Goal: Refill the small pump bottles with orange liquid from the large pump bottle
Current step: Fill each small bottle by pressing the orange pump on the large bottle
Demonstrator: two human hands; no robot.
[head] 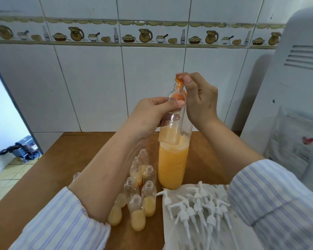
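Head view, from the left: a pale doorway shows a tiled floor and a dark blue machine [23, 147] low down. White glossy wall tiles [90, 83] carry a border strip of painted jugs and pies. Below runs the smooth brown wooden tabletop [65, 159]. On it stands a cluster of small clear plastic bottles [143, 195], capless, each partly filled with pale orange liquid. My left hand [150, 114] is closed around one small clear bottle [172, 120], raised and tilted. Behind it stands the large clear pump bottle [172, 168], about half full of orange liquid. My right hand [197, 100] presses fingers together on the orange pump spout [179, 81] at the small bottle's mouth. White plastic pump heads [197, 206] lie heaped on white paper [181, 237]. At the right stands a white ribbed appliance [296, 69].
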